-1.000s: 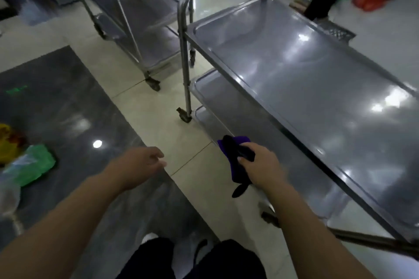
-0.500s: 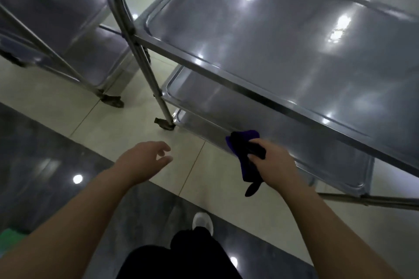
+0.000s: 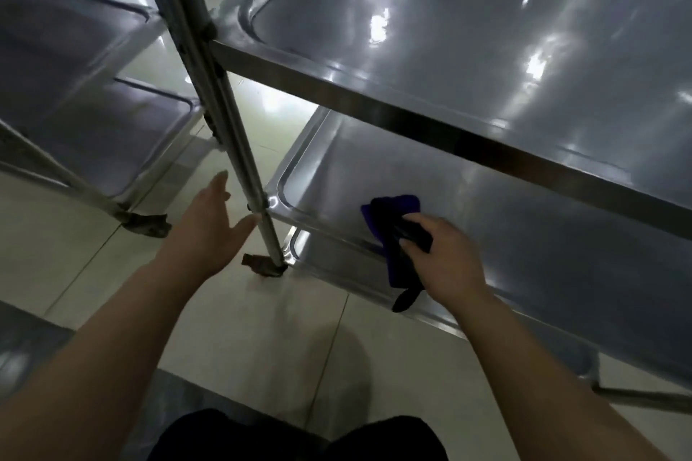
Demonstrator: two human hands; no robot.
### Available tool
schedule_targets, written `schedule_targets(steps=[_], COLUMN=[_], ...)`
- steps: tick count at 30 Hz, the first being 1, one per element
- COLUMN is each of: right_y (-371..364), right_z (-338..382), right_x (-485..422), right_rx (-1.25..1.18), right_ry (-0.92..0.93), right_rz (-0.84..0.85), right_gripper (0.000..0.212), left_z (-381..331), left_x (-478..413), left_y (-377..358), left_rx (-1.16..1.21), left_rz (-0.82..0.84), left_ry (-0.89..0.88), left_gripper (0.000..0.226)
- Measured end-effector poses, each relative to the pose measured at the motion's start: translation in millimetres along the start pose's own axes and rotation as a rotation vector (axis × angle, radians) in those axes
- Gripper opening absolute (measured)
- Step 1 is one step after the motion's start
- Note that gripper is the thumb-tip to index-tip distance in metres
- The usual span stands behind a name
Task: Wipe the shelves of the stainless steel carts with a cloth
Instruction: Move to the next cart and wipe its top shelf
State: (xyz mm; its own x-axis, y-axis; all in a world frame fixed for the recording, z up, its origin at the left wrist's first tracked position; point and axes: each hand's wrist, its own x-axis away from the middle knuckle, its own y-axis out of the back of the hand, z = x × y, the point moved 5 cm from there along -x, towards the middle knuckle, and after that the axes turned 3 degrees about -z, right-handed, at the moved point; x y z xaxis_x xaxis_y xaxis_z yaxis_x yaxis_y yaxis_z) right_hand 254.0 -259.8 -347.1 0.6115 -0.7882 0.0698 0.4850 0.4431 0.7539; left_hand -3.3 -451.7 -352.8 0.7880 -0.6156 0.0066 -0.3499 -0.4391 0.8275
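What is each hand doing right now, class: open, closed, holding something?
Left hand: open, empty, close to the cart leg.
Right hand: closed on the cloth, at the middle shelf.

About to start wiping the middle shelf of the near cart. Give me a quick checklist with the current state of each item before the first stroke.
1. Cloth gripped in the right hand: ok, fingers closed around it.
2. Cloth in contact with the middle shelf: cannot tell, it sits at the front edge but contact is unclear.
3. Middle shelf free of objects in the wiping path: ok, nothing visible on it.
4. Left hand steadying the cart: not ok, it is open beside the cart leg, not holding it.
5. Headroom under the top shelf: ok, the hand is in front of its edge.
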Motion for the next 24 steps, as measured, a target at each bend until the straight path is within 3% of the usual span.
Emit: schedule_targets(steps=[5, 8, 11, 14, 21, 24], right_y=[-49, -92, -111, -104, -104, -146], right_z=[-5, -18, -30, -39, -28, 22], right_x=[-36, -45, -47, -65, -174, -190], right_rx=[0.076, 0.390, 0.561, 0.488, 0.575, 0.567], right_ry=[0.129, 0.167, 0.216, 0.203, -0.165, 0.002], right_rz=[-0.108, -0.048, -0.127, -0.144, -0.176, -0.090], right_gripper=[0.042, 0.048, 0.050, 0.049, 0.054, 0.051], left_z=[6, 12, 19, 20, 25, 27], left_x=[-43, -56, -62, -61, -65, -66], left_y=[-31, -46, -56, -58, -59, -59], left_rx=[0.216, 0.390, 0.448, 0.428, 0.449, 0.446], left_rz=[-0.169, -0.321, -0.385, -0.403, -0.351, -0.342], left_ry=[-0.137, -0.186, -0.248, -0.305, -0.314, -0.332], left_gripper=[0.076, 0.060, 0.053, 0.051, 0.049, 0.050])
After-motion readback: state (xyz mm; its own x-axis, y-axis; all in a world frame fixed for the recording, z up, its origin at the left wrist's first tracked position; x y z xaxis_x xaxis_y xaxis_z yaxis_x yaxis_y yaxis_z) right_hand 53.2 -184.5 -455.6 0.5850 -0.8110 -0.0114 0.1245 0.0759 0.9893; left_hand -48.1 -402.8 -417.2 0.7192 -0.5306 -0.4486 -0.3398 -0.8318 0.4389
